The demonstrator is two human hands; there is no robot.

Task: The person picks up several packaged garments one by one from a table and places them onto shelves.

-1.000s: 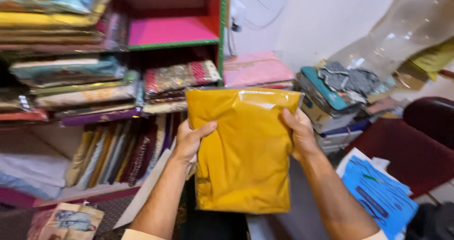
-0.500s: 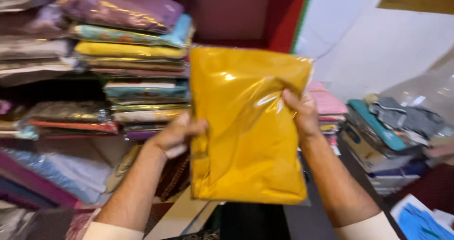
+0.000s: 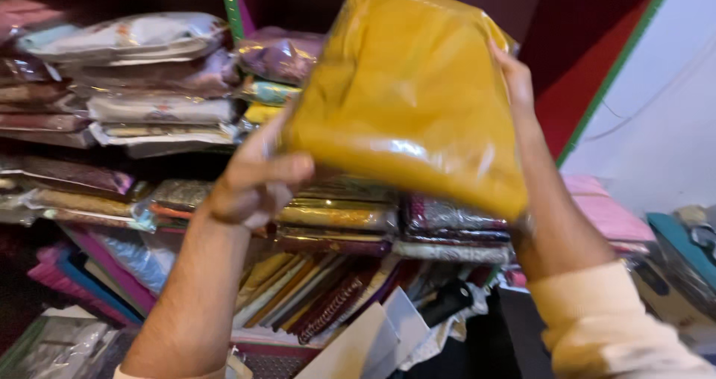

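Hands hold a yellow packet (image 3: 410, 95), folded cloth in clear plastic, raised high and tilted flat-ish in front of the shelf (image 3: 619, 58). Left hand (image 3: 253, 177) grips the packet's lower left corner, fingers curled under, thumb on the near edge. Right hand (image 3: 514, 73) clasps the upper right edge, fingers wrapped behind the plastic, forearm running up from a cream sleeve (image 3: 604, 327). Both hands closed on the packet, one per side.

Packet sits at the mouth of the upper right compartment, which has red walls and a green front edge; cannot tell whether its far end rests on anything inside. Just left of it, purple packet (image 3: 280, 54) tops a short stack in the same compartment. Further left, past a green upright (image 3: 233, 10), more wrapped packets (image 3: 142, 88) are stacked flat. Below the yellow packet, another row of flat packets (image 3: 343, 215), gold and maroon. Under that, packets stand on edge (image 3: 313, 297), spines out. Pink packet (image 3: 604, 211) lies right of the shelf, against a white wall (image 3: 664, 125). Motion blur throughout; fine detail unreadable.
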